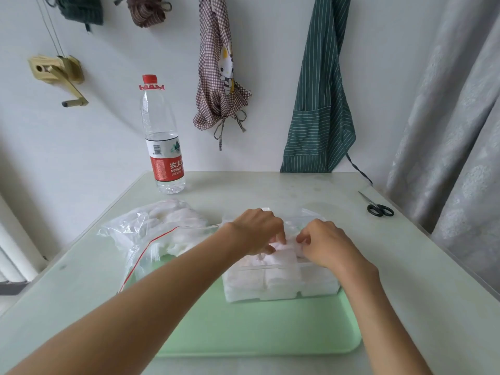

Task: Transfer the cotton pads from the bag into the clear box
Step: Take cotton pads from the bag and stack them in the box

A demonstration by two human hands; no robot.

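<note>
Both hands meet over the open top of the clear box (281, 282): the left hand (257, 230) and the right hand (324, 244) each curl their fingers down onto a white stack of cotton pads (281, 253) that rises above the box rim, and appear to pinch it from either side; the fingertips are buried in the white material, so the exact grip is hard to make out. Beneath the hands, the box walls show more pads packed inside in rows, their edges blurred by the plastic. The box stands on the far part of a pale green tray (257, 328), which lies between the forearms and is partly covered by the left arm. Behind the hands a sheet of clear plastic (308, 215) rises; whether it is a lid cannot be told. Just left of the left hand lies the zip bag (151, 234) with a red seal line, mouth open, more pads bunched in its far end. Beyond the bag stands a water bottle (162, 136) with a red cap. Well to the right of the right hand lie black-handled scissors (378, 208) on the table (270, 190). On the wall beyond hang a checked apron (219, 77) and a striped green apron (322, 104); a grey curtain (454, 131) is cut off at the right edge.
</note>
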